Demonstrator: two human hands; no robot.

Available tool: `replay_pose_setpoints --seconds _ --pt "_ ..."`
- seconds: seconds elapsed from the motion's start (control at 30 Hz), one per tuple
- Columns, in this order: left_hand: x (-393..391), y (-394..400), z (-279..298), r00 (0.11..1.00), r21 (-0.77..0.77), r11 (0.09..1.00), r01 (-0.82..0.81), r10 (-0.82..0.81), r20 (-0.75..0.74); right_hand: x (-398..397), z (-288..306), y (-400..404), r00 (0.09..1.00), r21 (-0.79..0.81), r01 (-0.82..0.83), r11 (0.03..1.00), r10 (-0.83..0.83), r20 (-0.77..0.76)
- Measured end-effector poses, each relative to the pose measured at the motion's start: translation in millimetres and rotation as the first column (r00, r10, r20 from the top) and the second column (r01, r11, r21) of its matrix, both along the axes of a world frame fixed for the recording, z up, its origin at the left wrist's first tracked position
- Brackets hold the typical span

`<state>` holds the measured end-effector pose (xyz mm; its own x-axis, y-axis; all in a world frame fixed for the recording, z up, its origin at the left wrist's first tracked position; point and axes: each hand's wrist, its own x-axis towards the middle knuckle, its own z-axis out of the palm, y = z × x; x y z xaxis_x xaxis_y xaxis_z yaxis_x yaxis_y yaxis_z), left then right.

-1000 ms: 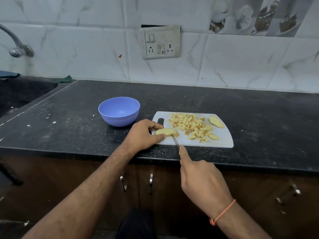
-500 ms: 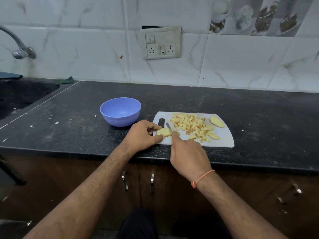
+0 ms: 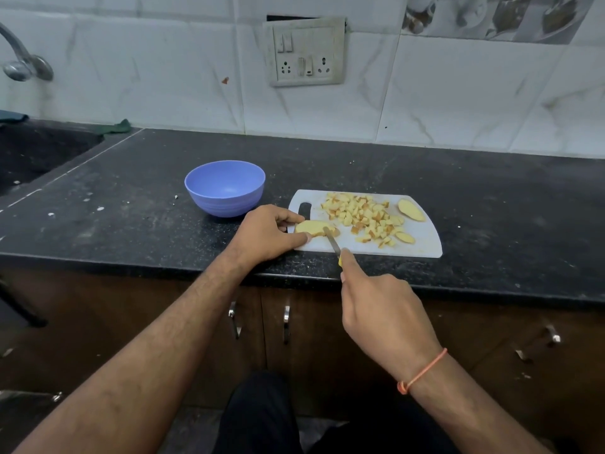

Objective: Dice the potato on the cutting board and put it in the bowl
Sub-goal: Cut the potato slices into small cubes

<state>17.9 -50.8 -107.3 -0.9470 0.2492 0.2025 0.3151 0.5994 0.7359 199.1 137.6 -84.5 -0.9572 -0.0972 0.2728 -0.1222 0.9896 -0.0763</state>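
Both hands on task, right hand (image 3: 383, 309) drawn back, knife (image 3: 331, 241) lower

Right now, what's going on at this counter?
A person is dicing potato on a white cutting board. The left hand holds a potato slice near the board's handle end, while the right hand grips a knife whose blade lies across that slice. A pile of diced potato and two uncut slices lie on the board. The blue bowl beside it looks empty.
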Motion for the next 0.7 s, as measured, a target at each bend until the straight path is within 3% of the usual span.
replay_pose_setpoints --seconds 0.37,0.7 --pt "0.5 -1.4 3.0 1.000 0.008 1.000 -0.006 0.006 0.022 -58.2 -1.9 -26.8 0.999 -0.033 0.032 0.999 -0.032 0.008" --pt "-5.7 -2.7 -3.0 1.000 -0.036 0.999 0.000 -0.001 -0.011 -8.6 -10.0 -9.4 0.998 -0.015 -0.008 1.000 0.009 0.057"
